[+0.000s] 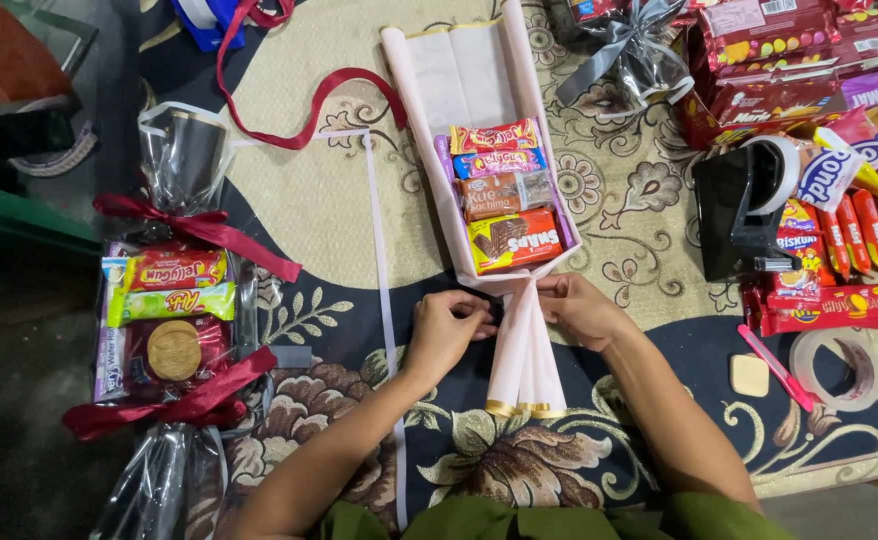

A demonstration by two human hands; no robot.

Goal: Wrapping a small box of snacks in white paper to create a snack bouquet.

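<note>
On a patterned carpet [319, 200], left hand [446, 330] and right hand [579, 308], each grip pinching pink wrapping paper [525, 345] below stacked snack packets [504, 195].

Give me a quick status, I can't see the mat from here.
Left hand and right hand pinch the pink wrap at its gathered neck. Snack packs sit inside. Nothing in the way.

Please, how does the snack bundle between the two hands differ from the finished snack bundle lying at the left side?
The pink paper bundle is wrapped in pale pink paper, while the cellophane bundle is in clear film. The cellophane bundle is tied with dark red ribbon bows at both ends; the pink paper bundle has no ribbon tied on it, and the left hand and right hand pinch its neck. Both hold stacked snack packets and lie on the patterned rug.
</note>
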